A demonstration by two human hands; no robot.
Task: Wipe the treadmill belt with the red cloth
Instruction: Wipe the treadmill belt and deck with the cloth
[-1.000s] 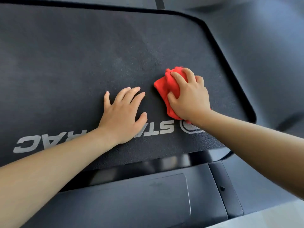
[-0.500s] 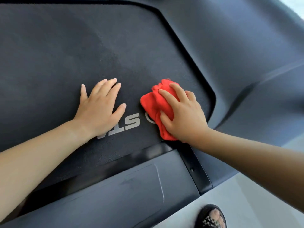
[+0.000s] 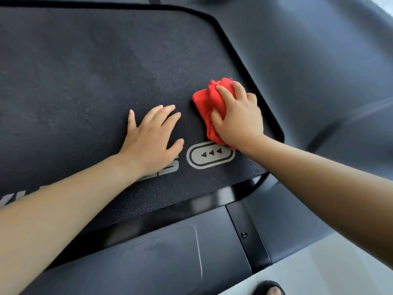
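Note:
The dark textured treadmill belt point(image 3: 85, 77) fills most of the head view. A bunched red cloth point(image 3: 207, 103) lies on it near the belt's right edge. My right hand point(image 3: 238, 118) presses down on the cloth, fingers curled over its folds, and hides its right half. To the left of the cloth, my left hand point(image 3: 152, 138) rests flat on the belt with fingers spread and holds nothing. It partly covers the grey lettering printed on the belt. A grey oval arrow logo point(image 3: 210, 155) shows just below the cloth.
The grey side rail point(image 3: 319, 81) runs along the right of the belt. The rear end cover point(image 3: 148, 258) and a black trim strip with a screw point(image 3: 244, 235) lie below. The toe of a black shoe point(image 3: 269, 288) stands on the pale floor at the bottom right.
My right hand has slid the red cloth up and away from the belt's rear edge, uncovering the arrow logo. My left hand stays flat on the belt. The view has shifted.

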